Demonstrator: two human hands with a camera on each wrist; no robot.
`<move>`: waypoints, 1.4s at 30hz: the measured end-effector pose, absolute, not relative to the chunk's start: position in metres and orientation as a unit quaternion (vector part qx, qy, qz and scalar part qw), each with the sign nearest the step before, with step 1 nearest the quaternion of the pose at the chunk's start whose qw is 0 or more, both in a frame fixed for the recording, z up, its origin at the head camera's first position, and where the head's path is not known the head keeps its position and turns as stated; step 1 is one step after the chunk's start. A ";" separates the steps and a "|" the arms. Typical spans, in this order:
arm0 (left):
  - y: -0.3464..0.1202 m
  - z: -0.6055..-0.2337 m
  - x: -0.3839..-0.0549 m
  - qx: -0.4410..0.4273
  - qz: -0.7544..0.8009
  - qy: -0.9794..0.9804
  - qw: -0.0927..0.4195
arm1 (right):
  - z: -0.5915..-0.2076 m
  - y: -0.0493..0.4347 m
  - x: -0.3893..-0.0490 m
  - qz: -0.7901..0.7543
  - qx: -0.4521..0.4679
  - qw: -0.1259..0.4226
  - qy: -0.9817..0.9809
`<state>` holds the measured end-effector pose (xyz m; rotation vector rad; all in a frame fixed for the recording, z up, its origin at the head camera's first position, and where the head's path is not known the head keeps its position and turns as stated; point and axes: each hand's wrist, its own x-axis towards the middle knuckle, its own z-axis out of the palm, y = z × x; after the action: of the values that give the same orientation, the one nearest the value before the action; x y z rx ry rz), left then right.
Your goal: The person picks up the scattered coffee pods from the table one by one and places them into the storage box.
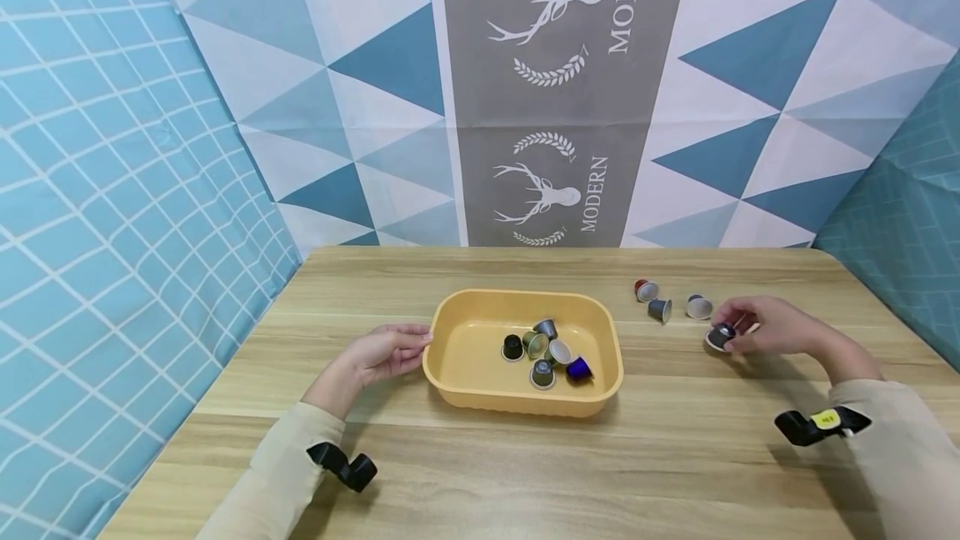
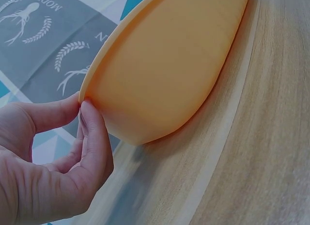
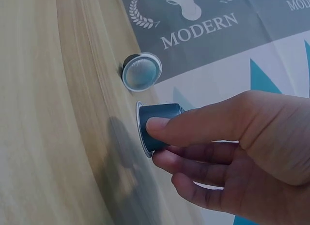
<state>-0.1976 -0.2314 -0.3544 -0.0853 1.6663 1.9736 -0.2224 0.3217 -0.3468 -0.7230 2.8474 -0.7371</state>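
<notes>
A yellow plastic basin [image 1: 465, 397] stands on the table with several coffee capsules inside, among them a black capsule [image 1: 512, 347] and a blue capsule [image 1: 579, 369]. My left hand [image 1: 386, 352] pinches the basin's left rim between thumb and fingers, as the left wrist view also shows. On the right, my right hand [image 1: 772, 325] holds a dark grey coffee capsule [image 3: 157, 124] between thumb and fingers, its silver rim facing away from the palm. Close by lies another capsule [image 3: 142, 72], its foil lid showing.
Left of the right hand lie a red capsule [image 1: 645, 290], a grey capsule [image 1: 660, 310] and a foil-up capsule [image 1: 699, 307]. The wooden table [image 1: 525, 473] meets a patterned cloth [image 1: 390, 107] at the back. Blue checked cloth [image 1: 97, 190] hangs at the left.
</notes>
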 end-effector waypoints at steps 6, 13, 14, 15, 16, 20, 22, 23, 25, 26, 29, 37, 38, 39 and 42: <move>-0.231 -0.354 -0.198 -0.040 0.736 0.618 0.274 | -0.343 0.315 -0.222 -0.246 -0.236 0.066 0.938; -0.231 -0.356 -0.199 -0.040 0.731 0.625 0.271 | -0.337 0.307 -0.222 -0.255 -0.242 0.079 0.933; -0.231 -0.356 -0.199 -0.041 0.730 0.626 0.271 | -0.336 0.305 -0.222 -0.257 -0.242 0.080 0.932; -0.231 -0.356 -0.199 -0.042 0.730 0.626 0.270 | -0.336 0.304 -0.222 -0.256 -0.244 0.081 0.932; -0.231 -0.356 -0.199 -0.043 0.730 0.626 0.270 | -0.335 0.303 -0.223 -0.257 -0.246 0.083 0.931; -0.231 -0.355 -0.198 -0.045 0.731 0.625 0.270 | -0.334 0.300 -0.224 -0.257 -0.248 0.087 0.930; -0.230 -0.355 -0.197 -0.043 0.732 0.624 0.270 | -0.332 0.298 -0.225 -0.257 -0.249 0.095 0.929; -0.231 -0.355 -0.197 -0.041 0.732 0.624 0.271 | -0.331 0.298 -0.226 -0.259 -0.248 0.100 0.928; -0.230 -0.355 -0.197 -0.042 0.731 0.625 0.271 | -0.328 0.296 -0.227 -0.263 -0.250 0.109 0.925; -0.230 -0.355 -0.197 -0.041 0.731 0.625 0.272 | -0.326 0.295 -0.227 -0.263 -0.252 0.112 0.925; -0.231 -0.354 -0.198 -0.038 0.731 0.625 0.272 | -0.322 0.291 -0.228 -0.261 -0.257 0.118 0.923; -0.231 -0.354 -0.197 -0.042 0.731 0.625 0.272 | -0.315 0.280 -0.231 -0.258 -0.244 0.144 0.924; -0.231 -0.354 -0.198 -0.044 0.730 0.625 0.271 | -0.315 0.279 -0.232 -0.258 -0.246 0.145 0.923; -0.231 -0.354 -0.198 -0.046 0.731 0.625 0.270 | -0.314 0.278 -0.233 -0.259 -0.247 0.146 0.922; -0.230 -0.355 -0.198 -0.046 0.732 0.624 0.271 | -0.313 0.276 -0.234 -0.259 -0.254 0.149 0.920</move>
<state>-0.1980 -0.2304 -0.3549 -0.1233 1.6811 1.9712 -0.2344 0.2755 -0.3130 -0.7295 2.6440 -0.7430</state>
